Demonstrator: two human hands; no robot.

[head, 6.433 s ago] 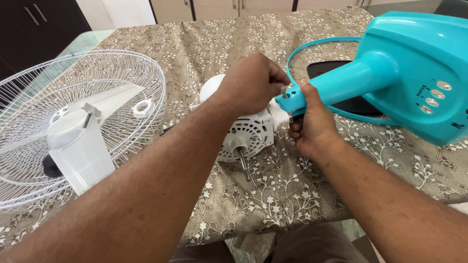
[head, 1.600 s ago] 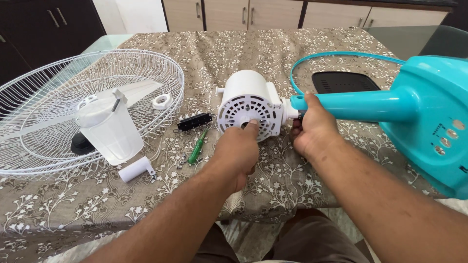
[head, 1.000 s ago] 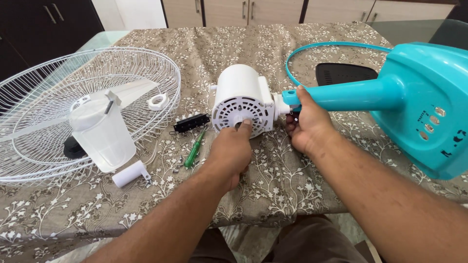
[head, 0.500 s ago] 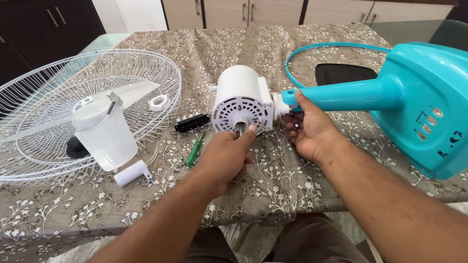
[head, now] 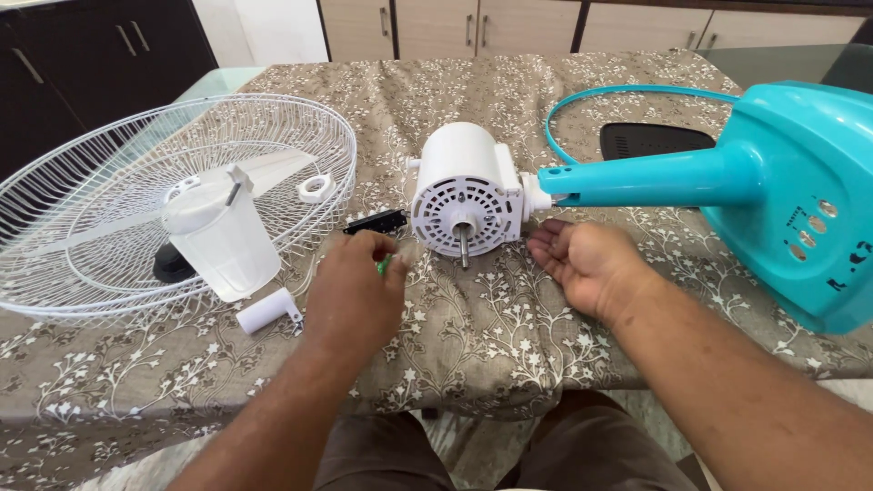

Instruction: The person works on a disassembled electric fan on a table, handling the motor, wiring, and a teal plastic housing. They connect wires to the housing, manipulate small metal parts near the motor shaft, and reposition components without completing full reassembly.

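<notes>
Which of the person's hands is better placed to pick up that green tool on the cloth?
Probably the left hand: its fingertips are already at the green tool. The right hand lies open, palm up, under the white motor housing.

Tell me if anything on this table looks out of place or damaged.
No damage shows. The white fan motor lies on its side on the cloth, bare shaft pointing forward with no blade, and the wire guard lies loose nearby. Left hand covers a green tool.

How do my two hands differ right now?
The left hand is knuckles-up, fingers curled around a small green tool. The right hand lies palm-up, open and empty. The left is beside the black part, the right under the teal neck. Both rest near the white motor.
</notes>
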